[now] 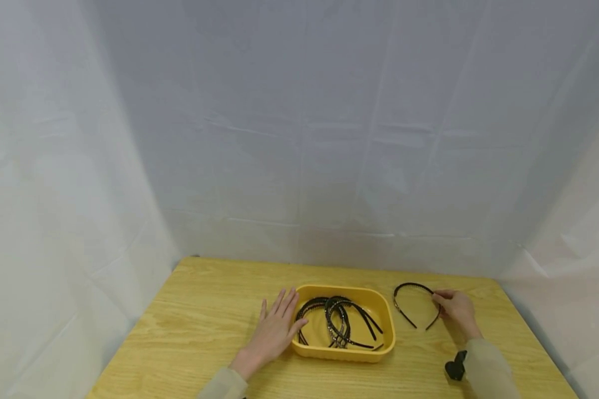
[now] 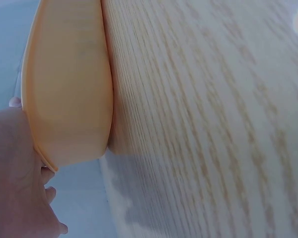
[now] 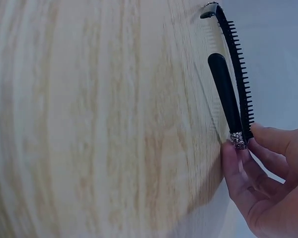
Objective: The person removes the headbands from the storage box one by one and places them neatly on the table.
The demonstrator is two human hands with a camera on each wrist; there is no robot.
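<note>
— Hands first: where are they?

— Left hand [image 1: 274,331] lies flat on the wooden table [image 1: 199,316], fingers straight and spread, its fingertips touching the left wall of the yellow tray [image 1: 386,321]. The left wrist view shows the tray [image 2: 69,94] wall right against that hand [image 2: 15,178].

— And the other one?

— Right hand [image 1: 456,311] is to the right of the tray, pinching a black headband [image 1: 413,302] at its right arm. In the right wrist view the fingertips [image 3: 253,148] close on the band [image 3: 228,94] at a small sparkly section, and teeth show along its inner edge.

— Is that headband on the table?

— Its ends point toward the near edge, just beside the tray; whether it rests on the wood or is lifted slightly, I cannot tell.

— What is in the tray?

— Several more black headbands [image 1: 336,324], tangled and overlapping, at least one with a studded strip.

— Anything else?

— A small black object [image 1: 456,368] at the right sleeve near the wrist, and white cloth [image 1: 299,138] hanging behind and to both sides of the table.
</note>
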